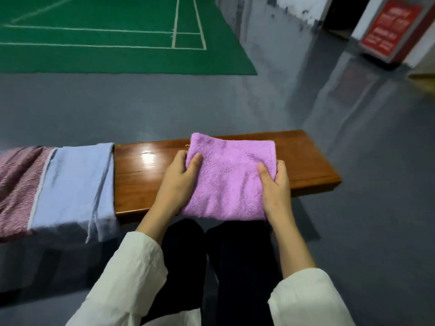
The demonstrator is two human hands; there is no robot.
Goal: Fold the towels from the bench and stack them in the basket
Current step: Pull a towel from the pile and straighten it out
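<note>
A folded purple towel (pixel 229 175) lies on the right part of the wooden bench (pixel 146 175). My left hand (pixel 179 177) grips the towel's left edge, thumb on top and fingers under it. My right hand (pixel 275 184) grips its right edge the same way. Over the bench's left part hang a light blue towel (pixel 75 184) and, at the far left, a dusky pink towel (pixel 16 184), both unfolded. No basket is in view.
Grey floor surrounds the bench. A green court mat (pixel 117 31) with white lines lies beyond it. A red sign (pixel 390 29) stands at the back right. My dark trouser legs (pixel 211 267) are below the bench's front edge.
</note>
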